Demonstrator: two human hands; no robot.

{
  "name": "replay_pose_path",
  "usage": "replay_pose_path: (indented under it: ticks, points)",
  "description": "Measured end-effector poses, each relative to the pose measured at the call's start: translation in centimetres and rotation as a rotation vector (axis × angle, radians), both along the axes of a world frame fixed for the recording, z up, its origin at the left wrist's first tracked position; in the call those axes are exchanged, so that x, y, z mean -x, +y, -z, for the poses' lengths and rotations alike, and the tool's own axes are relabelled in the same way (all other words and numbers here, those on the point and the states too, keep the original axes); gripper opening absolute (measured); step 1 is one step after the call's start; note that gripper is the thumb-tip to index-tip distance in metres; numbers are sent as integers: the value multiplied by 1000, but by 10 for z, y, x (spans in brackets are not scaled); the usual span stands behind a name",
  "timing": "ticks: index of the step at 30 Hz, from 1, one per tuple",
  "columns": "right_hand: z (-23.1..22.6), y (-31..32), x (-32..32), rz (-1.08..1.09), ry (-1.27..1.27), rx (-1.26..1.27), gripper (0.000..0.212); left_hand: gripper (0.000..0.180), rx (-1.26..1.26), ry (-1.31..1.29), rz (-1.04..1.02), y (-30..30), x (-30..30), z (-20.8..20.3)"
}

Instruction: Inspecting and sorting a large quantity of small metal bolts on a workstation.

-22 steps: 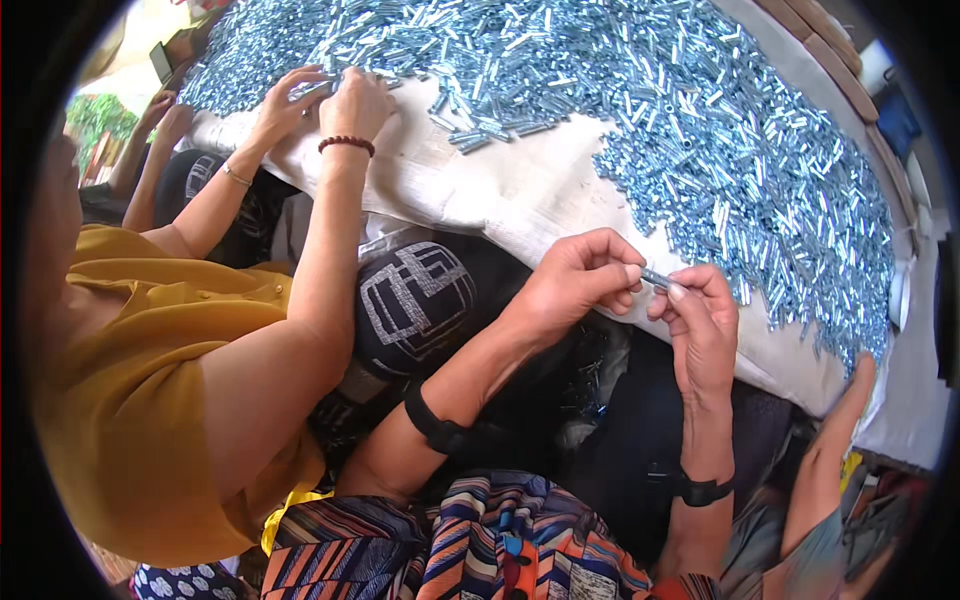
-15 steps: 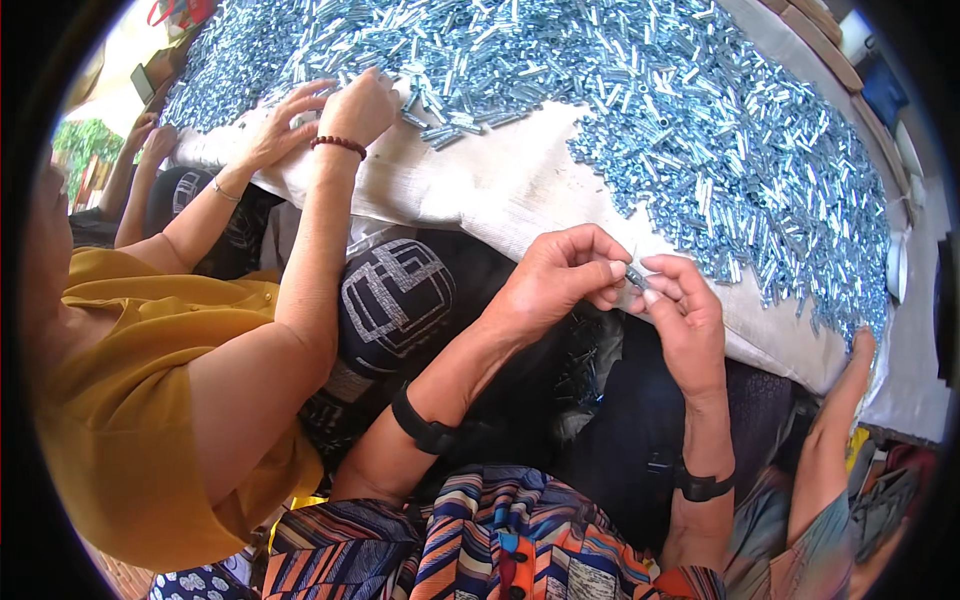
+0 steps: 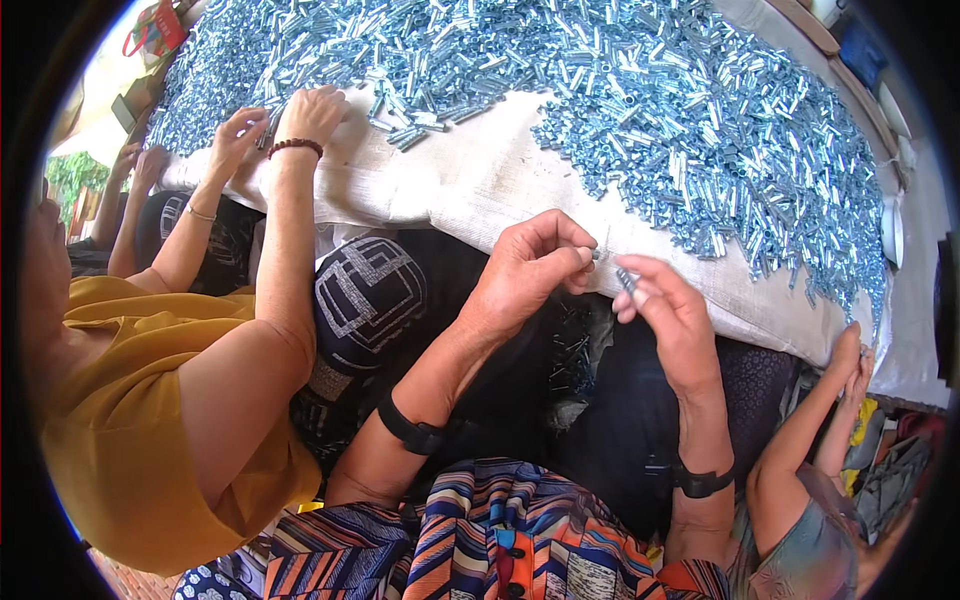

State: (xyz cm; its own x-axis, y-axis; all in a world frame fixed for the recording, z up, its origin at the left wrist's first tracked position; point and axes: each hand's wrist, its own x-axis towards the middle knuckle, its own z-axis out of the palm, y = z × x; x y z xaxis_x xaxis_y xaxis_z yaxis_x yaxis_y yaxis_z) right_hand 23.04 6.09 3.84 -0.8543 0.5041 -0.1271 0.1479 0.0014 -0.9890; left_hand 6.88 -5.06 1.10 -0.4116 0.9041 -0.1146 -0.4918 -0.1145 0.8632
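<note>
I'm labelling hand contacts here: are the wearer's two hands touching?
No, the pale cloth shows between the left hand and the right hand, which holds a small metal piece.

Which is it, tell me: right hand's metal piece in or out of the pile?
Out: the right hand holds the metal piece, away from the pile.

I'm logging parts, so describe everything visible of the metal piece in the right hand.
The metal piece looks small, slender and shiny silver-grey, with darker patches. The right hand holds it tilted between thumb and fingers, upper end pointing up and left, apart from the left hand. Blur hides finer detail.
</note>
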Motion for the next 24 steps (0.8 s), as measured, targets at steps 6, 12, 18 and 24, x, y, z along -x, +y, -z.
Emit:
replay_pose_path:
  ticks: [6,12,18,24]
  points:
    - [-6,-1,14,220,219,326,19,8,14,-9,1,0,-2,0]
    - [7,-5,27,295,316,357,11,8,-38,-7,23,-3,-1,-1]
    - [18,-15,37,300,393,439,10,7,-57,-38,7,-6,1,-1]
    - [18,-16,36,248,390,539,8,7,-52,8,26,-8,4,-1]
